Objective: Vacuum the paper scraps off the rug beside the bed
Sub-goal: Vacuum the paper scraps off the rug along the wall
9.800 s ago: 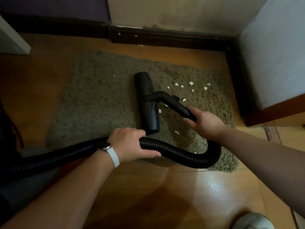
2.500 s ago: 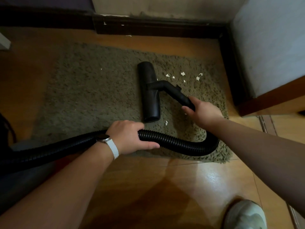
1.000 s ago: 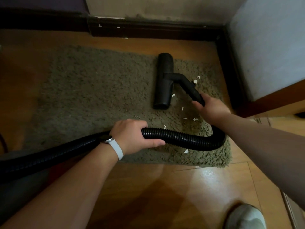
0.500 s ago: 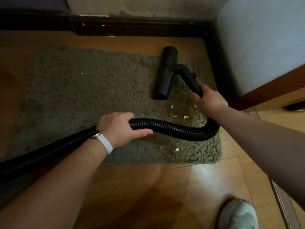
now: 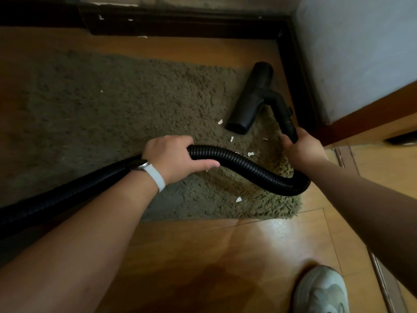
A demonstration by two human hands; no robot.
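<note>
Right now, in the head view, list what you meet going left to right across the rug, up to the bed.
Lone paper scrap → left hand gripping the hose → floor nozzle → right hand gripping the wand → bed.

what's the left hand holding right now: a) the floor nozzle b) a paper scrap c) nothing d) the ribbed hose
d: the left hand grips the ribbed hose, while the right hand holds the stiff tube behind the nozzle.
</note>
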